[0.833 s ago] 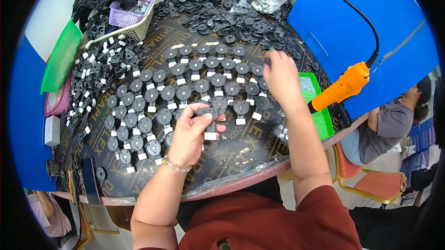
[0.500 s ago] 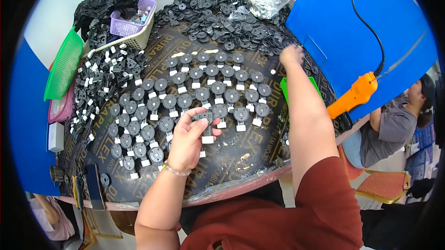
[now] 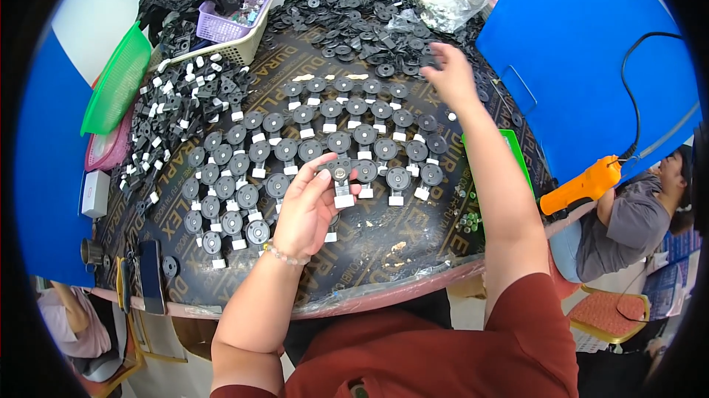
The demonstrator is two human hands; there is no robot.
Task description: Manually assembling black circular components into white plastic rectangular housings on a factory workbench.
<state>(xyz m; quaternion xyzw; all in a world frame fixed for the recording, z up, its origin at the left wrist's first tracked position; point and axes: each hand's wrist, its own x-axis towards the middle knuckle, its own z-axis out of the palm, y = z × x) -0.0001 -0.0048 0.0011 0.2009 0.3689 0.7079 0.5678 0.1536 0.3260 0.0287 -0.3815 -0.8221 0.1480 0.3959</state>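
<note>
My left hand [image 3: 304,202] is closed around a small black plastic bracket [image 3: 342,180] with a white end, its fingers behind it and the thumb on its side. A round metal piece shows near the bracket's top. My right hand [image 3: 452,77] is at the right edge of a heap of black discs [image 3: 354,25], thumb and fingers apart; black discs show between and behind them. Beneath my left hand, curved rows of black round pieces with white ends [image 3: 284,149] lie on the dark printed tabletop [image 3: 369,250].
A pile of black-and-white brackets [image 3: 185,103] lies left, below a cream basket [image 3: 247,43] and a purple basket [image 3: 221,27]. An orange electric tool [image 3: 583,185] hangs at right, beside a green tray [image 3: 513,143]. A phone [image 3: 151,276] lies front left. A person [image 3: 635,210] sits at right.
My right hand has moved leftward along the heap's edge. The view has shifted. My left hand still holds the bracket, now tilted so that its round metal piece shows.
</note>
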